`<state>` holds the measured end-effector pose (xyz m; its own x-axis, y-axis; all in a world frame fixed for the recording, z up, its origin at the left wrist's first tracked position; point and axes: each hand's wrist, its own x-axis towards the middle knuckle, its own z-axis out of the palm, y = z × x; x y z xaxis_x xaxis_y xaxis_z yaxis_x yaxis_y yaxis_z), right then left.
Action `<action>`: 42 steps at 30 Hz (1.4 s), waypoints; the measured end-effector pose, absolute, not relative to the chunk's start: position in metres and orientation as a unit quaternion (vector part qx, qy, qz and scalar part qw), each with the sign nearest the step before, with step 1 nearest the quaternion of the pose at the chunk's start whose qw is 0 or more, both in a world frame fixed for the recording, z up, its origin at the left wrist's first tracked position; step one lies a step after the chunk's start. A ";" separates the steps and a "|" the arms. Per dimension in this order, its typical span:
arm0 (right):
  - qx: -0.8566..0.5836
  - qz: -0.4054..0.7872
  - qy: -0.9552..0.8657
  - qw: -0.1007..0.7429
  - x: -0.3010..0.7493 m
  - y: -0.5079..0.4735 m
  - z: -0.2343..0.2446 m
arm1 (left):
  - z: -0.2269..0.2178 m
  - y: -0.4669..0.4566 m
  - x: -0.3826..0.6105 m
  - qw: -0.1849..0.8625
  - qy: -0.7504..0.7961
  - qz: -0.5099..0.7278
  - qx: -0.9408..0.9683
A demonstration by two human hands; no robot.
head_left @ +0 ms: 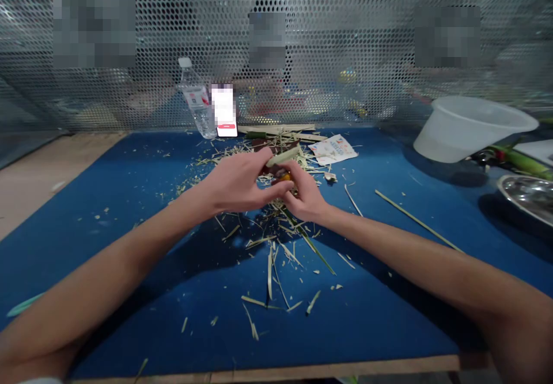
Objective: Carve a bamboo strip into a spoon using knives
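Meeting at the middle of the blue mat (129, 200), both hands close on a short pale green stalk (283, 157) held just above a heap of scraps (276, 246). The left hand (239, 182) comes in from 9 o'clock with fingers and thumb pinched narrow on the stalk. The right hand (305, 197) comes in from 3 o'clock, fingers curled tight under it. A small orange thing (283, 176) shows between them; what it is and which hand has it cannot be told. The stalk looks light, stiff and fibrous, likely to split lengthwise, so a grip near both ends seems safest. At 12 o'clock stand a bottle (196, 99) and a phone (224, 110). A card (334, 149) lies at 1 o'clock, a thin stick (417, 220) at 3, and a white bowl (470, 128) at 2 with a metal plate (527, 197) near it.
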<state>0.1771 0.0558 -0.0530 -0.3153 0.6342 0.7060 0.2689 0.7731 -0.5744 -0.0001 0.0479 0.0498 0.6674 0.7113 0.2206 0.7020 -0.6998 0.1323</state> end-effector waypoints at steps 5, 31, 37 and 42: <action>-0.280 0.153 -0.794 0.518 0.176 0.056 -0.050 | 0.045 0.051 -0.001 -0.028 0.382 0.089 0.919; -0.324 0.104 -0.804 0.488 0.177 0.059 -0.059 | 0.039 0.063 -0.012 -0.069 0.318 0.054 0.944; -0.335 0.114 -0.799 0.485 0.177 0.060 -0.057 | 0.039 0.062 -0.010 -0.069 0.325 0.069 0.941; -0.334 0.128 -0.796 0.488 0.177 0.059 -0.057 | 0.038 0.062 -0.011 -0.089 0.334 0.092 0.934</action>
